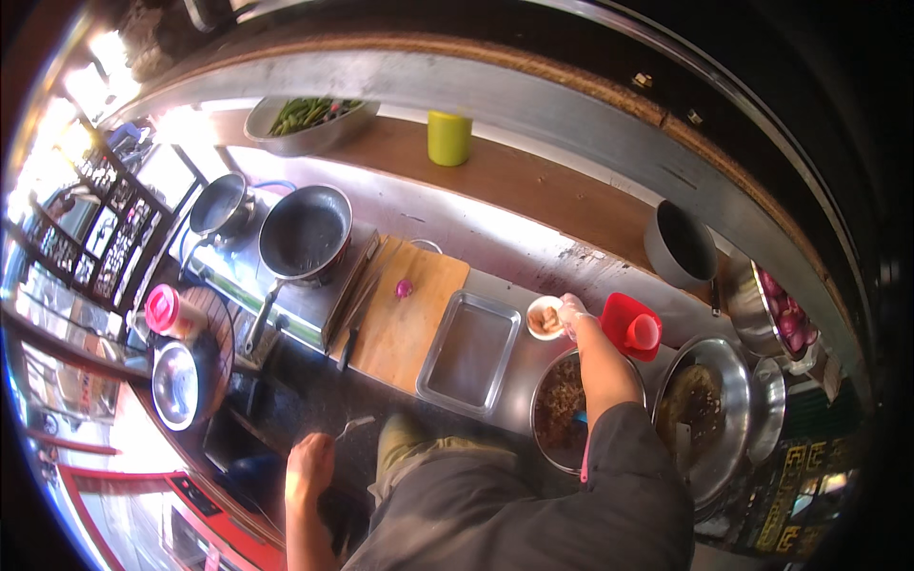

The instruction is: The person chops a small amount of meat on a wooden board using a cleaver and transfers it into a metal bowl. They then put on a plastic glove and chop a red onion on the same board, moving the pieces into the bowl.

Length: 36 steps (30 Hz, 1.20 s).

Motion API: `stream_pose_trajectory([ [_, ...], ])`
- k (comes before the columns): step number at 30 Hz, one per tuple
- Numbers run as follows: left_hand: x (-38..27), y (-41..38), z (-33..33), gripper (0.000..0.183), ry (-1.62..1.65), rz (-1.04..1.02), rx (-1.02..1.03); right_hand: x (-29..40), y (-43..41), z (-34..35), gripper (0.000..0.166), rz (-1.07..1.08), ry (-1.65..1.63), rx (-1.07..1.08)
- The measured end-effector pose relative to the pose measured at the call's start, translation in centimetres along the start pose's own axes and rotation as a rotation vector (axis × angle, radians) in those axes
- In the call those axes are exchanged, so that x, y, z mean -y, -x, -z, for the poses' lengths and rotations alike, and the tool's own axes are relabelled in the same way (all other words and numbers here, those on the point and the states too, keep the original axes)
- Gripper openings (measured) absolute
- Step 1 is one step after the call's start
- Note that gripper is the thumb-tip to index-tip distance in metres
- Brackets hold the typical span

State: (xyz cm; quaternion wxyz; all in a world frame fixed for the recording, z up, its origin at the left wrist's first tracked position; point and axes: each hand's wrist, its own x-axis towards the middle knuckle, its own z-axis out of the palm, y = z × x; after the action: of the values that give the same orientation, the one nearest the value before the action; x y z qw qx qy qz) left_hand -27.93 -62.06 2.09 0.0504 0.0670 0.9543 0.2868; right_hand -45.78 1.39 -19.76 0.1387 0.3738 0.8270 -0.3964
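Observation:
My right hand (573,312), in a clear plastic glove, grips the right rim of a small white bowl (534,330) above the steel counter. Pale brown food pieces (548,319) lie in that bowl. At my left side, my left hand (311,460) is closed around the handle end of a fork (355,426), which points away over the dark floor. Left of the bowl sits a rectangular steel tray (475,351) with nothing seen in it. Below my right forearm, a round pan (560,400) contains dark brown shredded food and a blue utensil, partly hidden by the arm.
A wooden cutting board (410,321) bears a small purple onion (403,287) and a knife (348,350). Two pans, one a frying pan (305,232), rest on the stove. Red plastic containers (620,317) and a large steel basin (703,421) stand to the right. A wooden shelf (543,193) runs behind.

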Motion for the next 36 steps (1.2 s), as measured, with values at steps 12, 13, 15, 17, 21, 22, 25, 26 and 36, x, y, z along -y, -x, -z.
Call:
stream_pose_trajectory([
  [12,-1.8,-21.4,2.4,0.012,-0.080,-0.439,0.284,5.2,9.3,4.6,0.024,0.237,0.539,-0.290],
  [13,-2.4,-23.3,1.4,0.013,-0.009,-0.564,0.316,6.9,12.9,5.2,0.022,0.304,0.490,-0.379],
  [15,-5.3,-27.8,-1.9,0.014,-0.078,-0.725,0.443,8.3,19.6,6.6,0.021,0.373,0.334,-0.499],
  [17,-9.1,-31.1,-6.0,0.016,0.015,-0.971,0.505,7.1,24.7,5.2,0.030,0.443,0.190,-0.662],
  [21,-18.1,-35.8,-16.6,0.015,0.022,-1.108,0.759,6.3,37.4,1.3,0.036,0.547,-0.096,-0.824],
  [22,-19.7,-37.0,-20.2,0.017,0.087,-1.130,0.795,5.5,39.7,-1.0,0.038,0.462,-0.264,-0.840],
  [25,-23.8,-40.3,-30.2,0.021,-0.018,-1.061,0.930,1.9,46.5,-8.0,0.035,0.092,-0.743,-0.715],
  [26,-24.1,-41.7,-32.7,0.021,-0.037,-1.060,0.949,1.3,48.9,-9.6,0.035,-0.029,-0.892,-0.672],
  [36,-23.8,-43.3,-46.0,0.021,0.026,-0.999,1.056,-3.5,61.8,-27.4,0.041,-0.696,-1.017,-1.011],
])
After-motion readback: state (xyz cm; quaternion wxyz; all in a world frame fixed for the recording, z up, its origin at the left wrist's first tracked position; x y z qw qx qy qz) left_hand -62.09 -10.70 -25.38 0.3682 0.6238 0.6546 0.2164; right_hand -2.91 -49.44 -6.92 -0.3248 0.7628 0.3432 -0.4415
